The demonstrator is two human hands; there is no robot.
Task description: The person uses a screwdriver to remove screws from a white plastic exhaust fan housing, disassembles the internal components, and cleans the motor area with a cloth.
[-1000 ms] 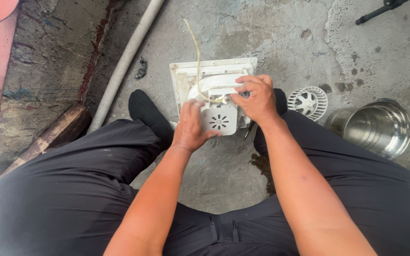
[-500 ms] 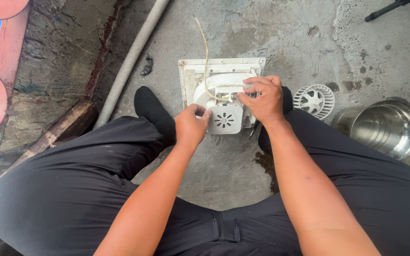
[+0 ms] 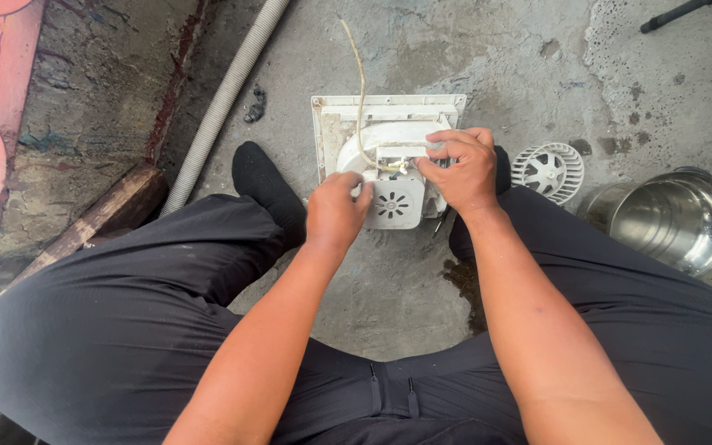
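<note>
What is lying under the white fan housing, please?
The white fan housing lies on the concrete floor. Both hands, left and right, cover its lower part.

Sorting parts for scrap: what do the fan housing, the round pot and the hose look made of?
Fan housing: apparently white plastic, matte, grimy. Pot: likely stainless steel, shiny and reflective. Hose: looks like grey ribbed flexible plastic.

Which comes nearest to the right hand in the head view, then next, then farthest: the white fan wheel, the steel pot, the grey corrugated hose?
From the right hand:
1. White fan wheel, on the concrete just to its right.
2. Steel pot, lying on its side farther right, beyond the wheel.
3. Grey corrugated hose, far off on the opposite side, past the left hand.
</note>
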